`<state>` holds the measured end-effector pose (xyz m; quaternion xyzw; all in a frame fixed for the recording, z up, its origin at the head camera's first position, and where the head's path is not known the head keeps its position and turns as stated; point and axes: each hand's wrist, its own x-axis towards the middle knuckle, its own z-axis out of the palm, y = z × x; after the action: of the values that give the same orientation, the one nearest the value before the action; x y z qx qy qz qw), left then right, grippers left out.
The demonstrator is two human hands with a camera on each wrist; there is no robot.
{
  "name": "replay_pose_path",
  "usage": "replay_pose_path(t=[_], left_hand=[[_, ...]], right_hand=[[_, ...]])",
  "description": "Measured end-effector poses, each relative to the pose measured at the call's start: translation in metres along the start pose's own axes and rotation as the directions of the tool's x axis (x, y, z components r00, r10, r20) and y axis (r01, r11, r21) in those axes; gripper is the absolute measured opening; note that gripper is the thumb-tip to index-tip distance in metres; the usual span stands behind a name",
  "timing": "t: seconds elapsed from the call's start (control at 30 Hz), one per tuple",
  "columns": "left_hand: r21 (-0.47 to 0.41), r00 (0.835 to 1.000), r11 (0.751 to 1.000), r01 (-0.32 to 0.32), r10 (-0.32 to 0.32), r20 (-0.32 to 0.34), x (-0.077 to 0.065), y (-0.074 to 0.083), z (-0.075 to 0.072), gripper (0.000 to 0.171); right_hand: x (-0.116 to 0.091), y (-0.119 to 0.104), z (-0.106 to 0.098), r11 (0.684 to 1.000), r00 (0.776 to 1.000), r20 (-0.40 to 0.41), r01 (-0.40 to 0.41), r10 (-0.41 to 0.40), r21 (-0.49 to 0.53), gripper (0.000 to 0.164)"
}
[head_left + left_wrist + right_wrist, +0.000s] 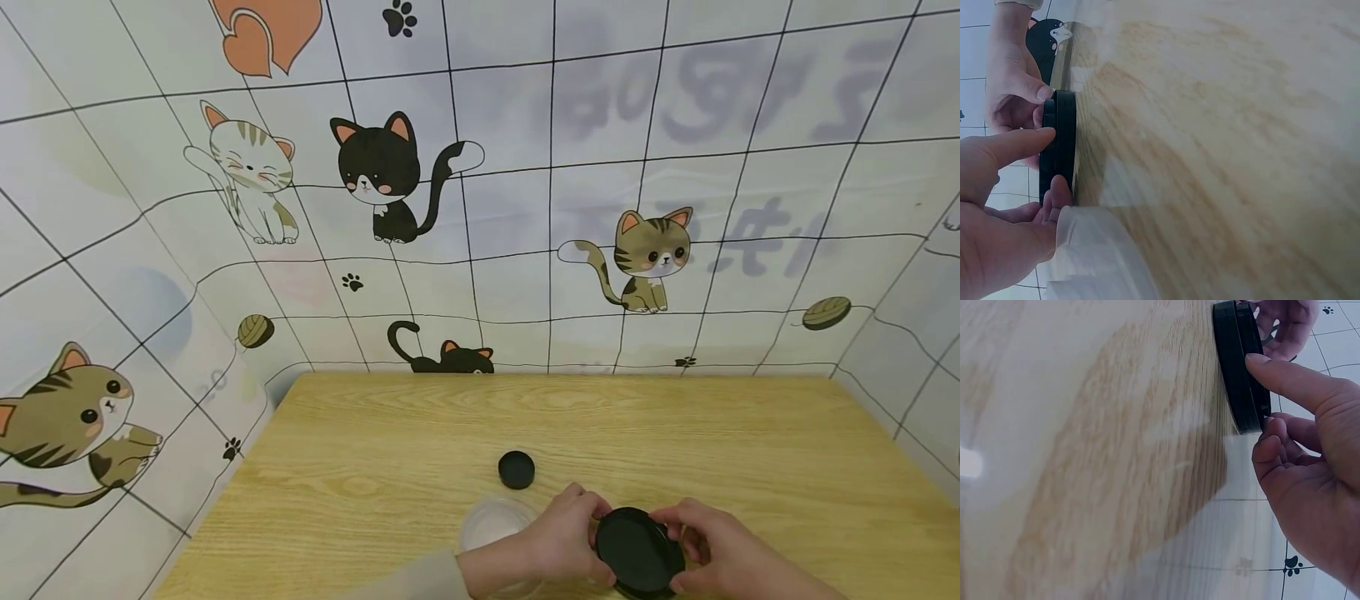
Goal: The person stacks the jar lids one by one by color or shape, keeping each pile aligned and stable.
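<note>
A round black lid (pixel 637 550) is held between both hands over the wooden table. From the side, in the left wrist view, the black lid (pixel 1065 137) shows two stacked layers; whether these are separate pieces I cannot tell. My left hand (pixel 566 537) grips its left edge, thumb and fingers at the rim. On the opposite edge, my right hand (pixel 723 550) pinches the rim with curled fingers. Beside the left hand stands a translucent round container (pixel 491 521), partly hidden behind the left wrist; its wall (pixel 1094 250) also shows in the left wrist view.
Farther back on the wooden table (pixel 375 433) lies a small black cap (pixel 517 470). Behind and at the sides hangs a white sheet (pixel 510 208) with grid lines and cartoon cats, close along the table's back edge.
</note>
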<state>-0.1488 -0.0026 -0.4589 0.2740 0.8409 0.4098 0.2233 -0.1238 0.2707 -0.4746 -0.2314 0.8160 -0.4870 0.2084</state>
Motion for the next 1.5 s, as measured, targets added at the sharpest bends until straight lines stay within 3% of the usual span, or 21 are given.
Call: replay_pose_path(t=[0.3, 0.53, 0.77, 0.93, 1.13, 1.23, 1.5], left_hand=[[0.085, 1.000, 0.996, 0.000, -0.002, 0.022, 0.001, 0.002, -0.004, 0.058], [0.104, 0.999, 0.995, 0.002, -0.005, 0.032, 0.001, 0.001, -0.003, 0.057], [0.059, 0.999, 0.998, 0.022, -0.024, 0.042, 0.000, 0.001, -0.003, 0.056], [0.041, 0.999, 0.999, 0.002, -0.004, 0.045, 0.000, -0.002, -0.006, 0.059], [-0.089, 0.999, 0.996, -0.024, 0.026, 0.022, -0.005, -0.006, -0.013, 0.062], [-0.162, 1.000, 0.986, -0.030, 0.030, -0.001, -0.006, -0.006, -0.018, 0.064], [-0.207, 0.993, 0.974, -0.094, 0.078, -0.084, -0.014, -0.007, -0.044, 0.065]], right_hand=[[0.001, -0.002, 0.002, 0.999, 0.999, -0.016, -0.047, 0.047, 0.005, 0.062], [0.001, -0.001, 0.002, 0.999, 0.999, -0.005, -0.049, 0.049, 0.022, 0.061], [0.001, -0.002, 0.003, 0.998, 0.999, 0.000, -0.054, 0.054, 0.028, 0.061], [0.002, -0.004, 0.004, 0.998, 0.998, 0.000, -0.061, 0.061, 0.030, 0.063], [0.003, -0.005, 0.003, 0.996, 0.995, -0.039, -0.088, 0.089, 0.024, 0.067], [0.003, -0.004, 0.002, 0.999, 0.997, -0.077, -0.030, 0.029, -0.020, 0.068], [0.014, -0.013, -0.004, 0.989, 0.979, -0.164, 0.100, -0.117, -0.108, 0.063]])
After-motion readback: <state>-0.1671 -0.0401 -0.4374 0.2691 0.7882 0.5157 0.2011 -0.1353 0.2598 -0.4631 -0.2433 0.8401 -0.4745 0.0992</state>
